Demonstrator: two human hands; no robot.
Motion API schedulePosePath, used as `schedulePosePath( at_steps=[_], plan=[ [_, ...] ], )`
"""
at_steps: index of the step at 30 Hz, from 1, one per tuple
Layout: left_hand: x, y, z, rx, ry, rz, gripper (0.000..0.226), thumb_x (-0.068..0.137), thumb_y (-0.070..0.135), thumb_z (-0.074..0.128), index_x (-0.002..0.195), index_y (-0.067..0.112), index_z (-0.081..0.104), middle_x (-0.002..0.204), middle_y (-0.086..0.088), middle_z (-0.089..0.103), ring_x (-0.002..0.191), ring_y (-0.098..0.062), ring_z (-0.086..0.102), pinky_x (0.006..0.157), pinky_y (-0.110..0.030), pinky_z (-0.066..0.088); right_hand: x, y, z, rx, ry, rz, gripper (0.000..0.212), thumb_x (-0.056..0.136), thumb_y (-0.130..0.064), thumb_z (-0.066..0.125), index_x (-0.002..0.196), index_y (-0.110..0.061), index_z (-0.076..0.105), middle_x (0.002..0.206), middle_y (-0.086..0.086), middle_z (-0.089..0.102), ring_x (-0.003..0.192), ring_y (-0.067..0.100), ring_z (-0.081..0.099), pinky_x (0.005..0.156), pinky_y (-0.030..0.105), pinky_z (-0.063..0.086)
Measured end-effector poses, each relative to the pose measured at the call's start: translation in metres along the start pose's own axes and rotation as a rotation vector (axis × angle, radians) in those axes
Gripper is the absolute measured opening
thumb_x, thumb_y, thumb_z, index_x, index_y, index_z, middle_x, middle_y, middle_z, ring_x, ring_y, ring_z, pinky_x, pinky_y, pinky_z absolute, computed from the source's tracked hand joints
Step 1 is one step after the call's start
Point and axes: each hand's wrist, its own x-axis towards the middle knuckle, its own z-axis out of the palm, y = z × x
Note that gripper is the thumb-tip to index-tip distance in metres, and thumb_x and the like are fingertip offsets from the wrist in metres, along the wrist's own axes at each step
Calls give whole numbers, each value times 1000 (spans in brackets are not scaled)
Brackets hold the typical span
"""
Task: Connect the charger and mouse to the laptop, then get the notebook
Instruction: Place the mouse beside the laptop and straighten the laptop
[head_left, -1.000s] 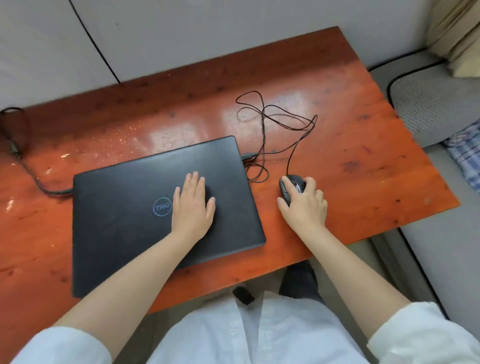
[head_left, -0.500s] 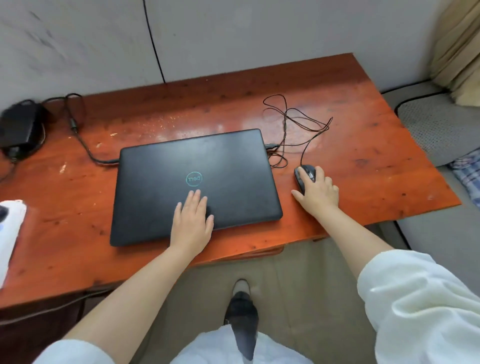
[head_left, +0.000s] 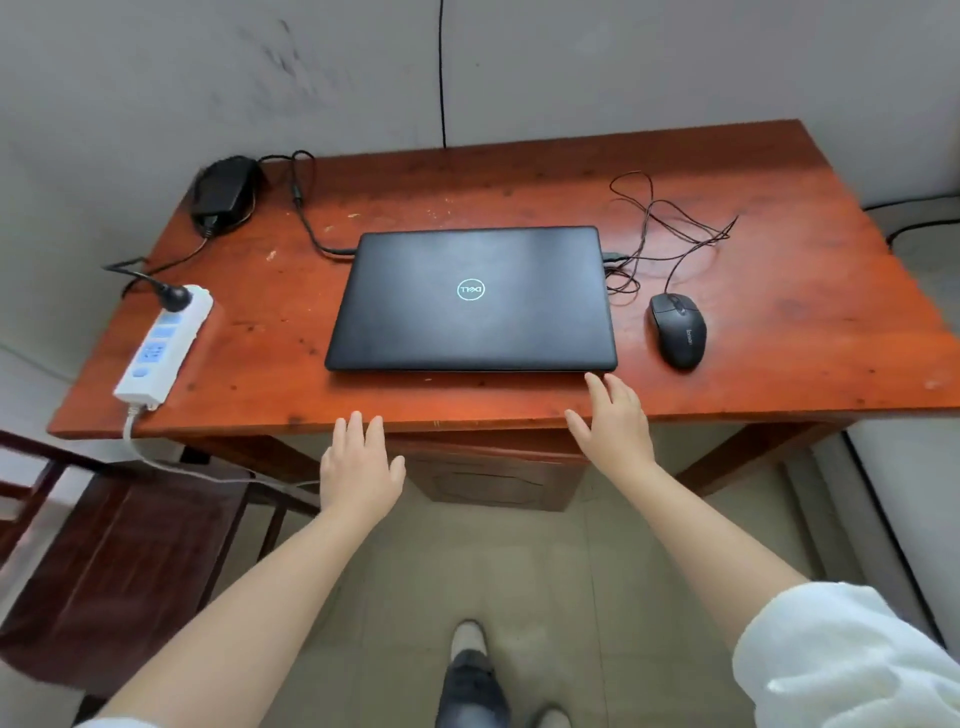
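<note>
Head view, looking down at a red-brown wooden table (head_left: 779, 384) against a grey wall.

Laptop (head_left: 472, 301): black, lid shut, flat near table centre, logo facing up.

Charger (head_left: 223, 192): black brick at the far left corner. One cable runs from it to the laptop's left edge and looks plugged in there. The other lead ends in a black plug seated in a white power strip (head_left: 161, 345), which lies along the table's left edge; the strip's own white cord drops off the front edge.

Mouse (head_left: 677, 330): black, wired, just right of the laptop, not touching it. Its thin cable (head_left: 675, 228) lies in loose loops behind it and comes back to a connector at the laptop's right side. It appears inserted, but the detail is small.

Left hand (head_left: 358, 467): open, fingers together and extended, palm down, at the table's front edge, holding nothing. Cannot tell whether the fingertips touch the wood.

Right hand (head_left: 613, 426): open, fingers spread, empty, over the front edge just below the laptop's near right corner, clear of laptop and mouse.

White sleeve (head_left: 852, 660) on the right forearm. A dark wooden chair (head_left: 119, 566) stands left of the table. Tiled floor, one shoe (head_left: 470, 670) visible below.
</note>
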Motion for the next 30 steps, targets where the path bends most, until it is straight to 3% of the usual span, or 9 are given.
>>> schedulePosePath(
  at_steps=[6, 10, 12, 19, 30],
  plan=[
    [68, -6, -20, -197, 53, -171, 78, 87, 45, 56, 145, 11, 16, 154, -19, 15, 142, -35, 11, 111, -49, 25, 56, -15, 7, 63, 33, 191, 82, 82, -43, 61, 143, -10, 17, 150, 25, 13, 137, 39, 18, 113, 46, 21],
    [106, -7, -10, -266, 100, -183, 94, 77, 55, 63, 145, 16, 12, 153, -24, 9, 141, -38, 11, 112, -49, 23, 76, -7, 27, -11, 96, 178, 89, 73, -47, 69, 141, -12, 23, 149, 27, 13, 135, 42, 19, 112, 49, 17],
    [120, -11, -3, -278, 130, -184, 97, 73, 57, 66, 145, 17, 14, 151, -25, 16, 136, -41, 19, 110, -48, 26, 79, -2, 35, -16, 155, 159, 89, 70, -45, 73, 140, -11, 28, 148, 28, 16, 133, 43, 21, 112, 50, 16],
    [131, -26, 25, -354, 356, -145, 90, 65, 46, 78, 136, 8, 37, 129, -30, 42, 116, -46, 35, 101, -51, 33, 85, 6, 41, -47, 189, 127, 89, 71, -43, 72, 140, -10, 28, 147, 29, 17, 130, 44, 21, 110, 52, 16],
    [137, -31, 35, -310, 412, -49, 85, 73, 49, 70, 136, 5, 36, 137, -27, 38, 123, -43, 34, 104, -51, 31, 90, 7, 37, -62, 230, 94, 86, 70, -40, 74, 138, -8, 33, 146, 29, 22, 130, 45, 23, 108, 50, 20]
  ],
)
